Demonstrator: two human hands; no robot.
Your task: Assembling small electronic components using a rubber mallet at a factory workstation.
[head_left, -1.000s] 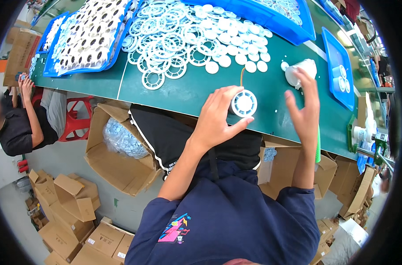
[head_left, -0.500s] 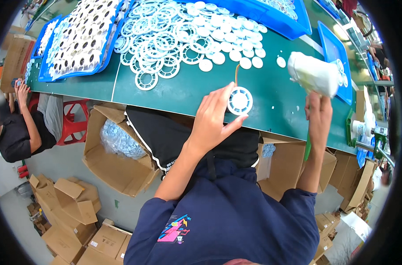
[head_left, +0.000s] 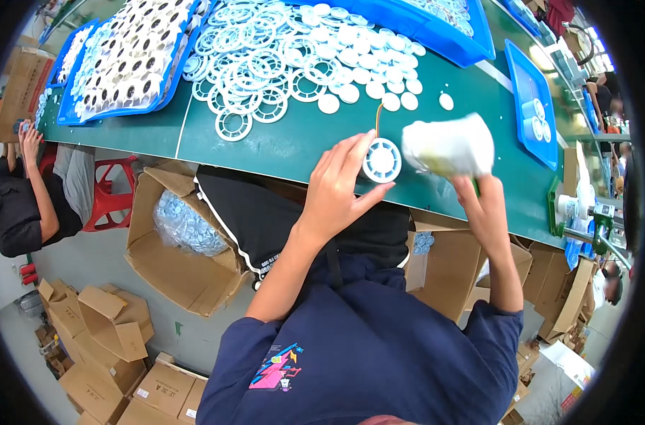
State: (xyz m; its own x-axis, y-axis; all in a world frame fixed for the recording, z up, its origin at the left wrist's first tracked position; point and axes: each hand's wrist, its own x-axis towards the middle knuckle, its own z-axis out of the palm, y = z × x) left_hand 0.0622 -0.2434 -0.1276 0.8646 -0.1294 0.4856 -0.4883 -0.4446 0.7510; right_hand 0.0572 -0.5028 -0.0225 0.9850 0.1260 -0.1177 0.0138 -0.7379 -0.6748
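Observation:
My left hand (head_left: 340, 177) holds a round white plastic part (head_left: 382, 161) with a slotted face at the table's near edge, fingers along its left side and thumb below. An orange wire (head_left: 378, 119) sticks out beyond it. In my right hand (head_left: 487, 205) is a mallet (head_left: 450, 146), its thick head wrapped in white and blurred by motion. The mallet head is just right of the round part, apart from it in the picture. Most of the handle is hidden by my hand.
Pale rings (head_left: 255, 92) and small white discs (head_left: 361, 60) lie heaped beyond my hands. A blue tray (head_left: 168, 88) of white parts is at far left; another blue tray (head_left: 549, 145) is at right. Open cartons (head_left: 188, 283) stand below the table. A person (head_left: 28, 205) sits at left.
My right hand has swung the mallet to the left and slightly nearer, toward the round part. My left hand and the round part stay in nearly the same place.

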